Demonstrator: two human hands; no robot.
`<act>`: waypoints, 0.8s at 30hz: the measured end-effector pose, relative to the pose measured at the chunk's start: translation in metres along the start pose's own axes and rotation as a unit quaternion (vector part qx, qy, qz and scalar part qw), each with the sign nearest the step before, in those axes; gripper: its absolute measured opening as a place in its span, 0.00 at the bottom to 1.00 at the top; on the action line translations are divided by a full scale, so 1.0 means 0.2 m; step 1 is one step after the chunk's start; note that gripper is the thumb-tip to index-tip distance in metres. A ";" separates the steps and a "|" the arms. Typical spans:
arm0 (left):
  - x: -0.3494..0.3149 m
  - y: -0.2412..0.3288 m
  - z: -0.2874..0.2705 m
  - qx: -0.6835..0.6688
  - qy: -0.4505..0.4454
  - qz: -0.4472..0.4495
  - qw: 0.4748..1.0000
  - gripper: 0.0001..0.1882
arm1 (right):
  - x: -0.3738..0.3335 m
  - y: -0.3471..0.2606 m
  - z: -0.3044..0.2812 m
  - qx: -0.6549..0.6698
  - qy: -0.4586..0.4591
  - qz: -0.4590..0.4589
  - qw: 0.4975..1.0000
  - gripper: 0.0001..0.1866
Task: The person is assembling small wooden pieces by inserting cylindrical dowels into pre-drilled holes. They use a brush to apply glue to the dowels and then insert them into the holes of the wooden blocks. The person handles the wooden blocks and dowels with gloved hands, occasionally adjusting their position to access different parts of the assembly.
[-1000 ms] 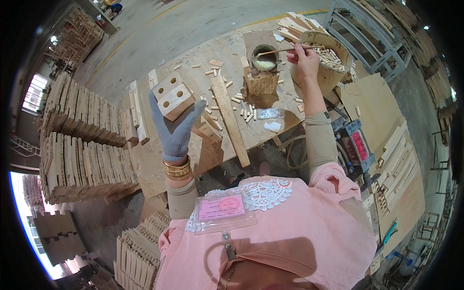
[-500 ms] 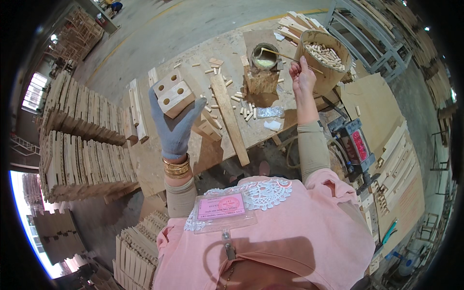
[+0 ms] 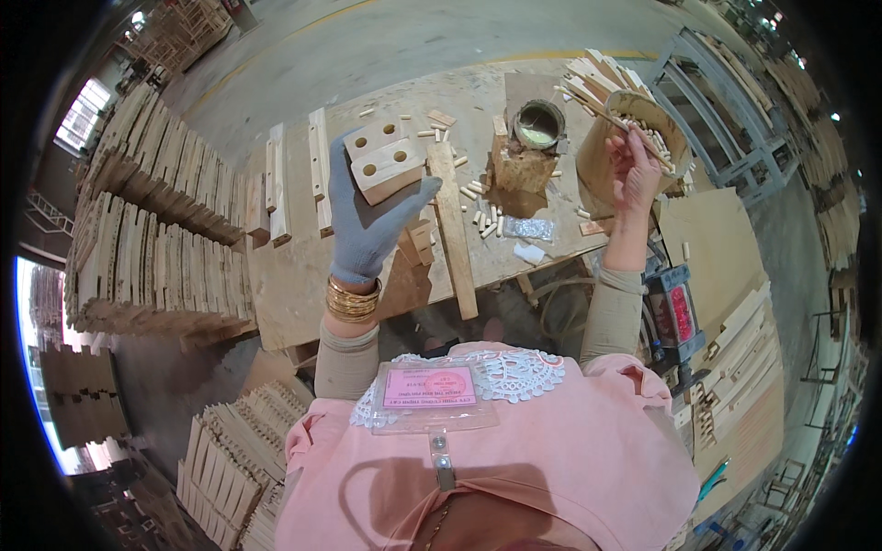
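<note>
My left hand (image 3: 360, 234), in a grey glove, grips a pair of pale wooden blocks (image 3: 390, 184) held side by side, with several round holes facing up. My bare right hand (image 3: 634, 174) pinches a thin wooden stick (image 3: 597, 107) and hovers by the mouth of a tan bucket (image 3: 599, 167) of wooden dowels (image 3: 654, 119). The stick's tip points up and left, clear of the pot. Left of the bucket, a dark round pot (image 3: 520, 112) holding a pale liquid rests on a wooden block (image 3: 522, 171).
Loose dowels (image 3: 487, 220) and a long wooden strip (image 3: 453, 239) lie on the worktable (image 3: 294, 285). Tall stacks of wooden pieces (image 3: 175, 266) stand at the left. A machine with a red panel (image 3: 678, 312) sits at the right, near a grey metal rack (image 3: 726, 119).
My right hand has moved right from beside the pot to the bucket's mouth, and the stick has come out of the pot. My left hand keeps hold of the blocks.
</note>
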State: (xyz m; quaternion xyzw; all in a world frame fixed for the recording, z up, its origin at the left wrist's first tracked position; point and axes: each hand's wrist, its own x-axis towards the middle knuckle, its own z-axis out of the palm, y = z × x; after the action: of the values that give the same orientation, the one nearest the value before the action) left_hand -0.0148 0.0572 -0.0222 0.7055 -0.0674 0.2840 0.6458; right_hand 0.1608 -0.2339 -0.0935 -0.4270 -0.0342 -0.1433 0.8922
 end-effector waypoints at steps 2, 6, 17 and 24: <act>0.00 0.00 0.00 -0.005 0.002 -0.002 1.000 0.33 | 0.02 -0.01 0.00 0.024 0.056 0.001 0.998 0.08; 0.00 -0.02 0.00 -0.013 0.001 0.005 1.000 0.34 | 0.09 0.01 -0.04 0.076 0.123 0.047 0.988 0.10; 0.01 -0.01 -0.02 -0.029 -0.011 0.019 0.999 0.33 | -0.03 -0.05 0.13 -0.151 -0.030 -0.046 0.987 0.09; 0.01 -0.02 -0.02 -0.019 -0.015 0.016 1.000 0.34 | -0.11 -0.40 0.77 -0.058 -0.160 -0.151 0.974 0.11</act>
State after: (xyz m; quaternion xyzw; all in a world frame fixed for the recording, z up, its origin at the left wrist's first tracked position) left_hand -0.0127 0.0630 -0.0257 0.6960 -0.0934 0.2824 0.6536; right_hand 0.1261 -0.1568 0.0593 -0.4854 -0.2320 -0.2078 0.8169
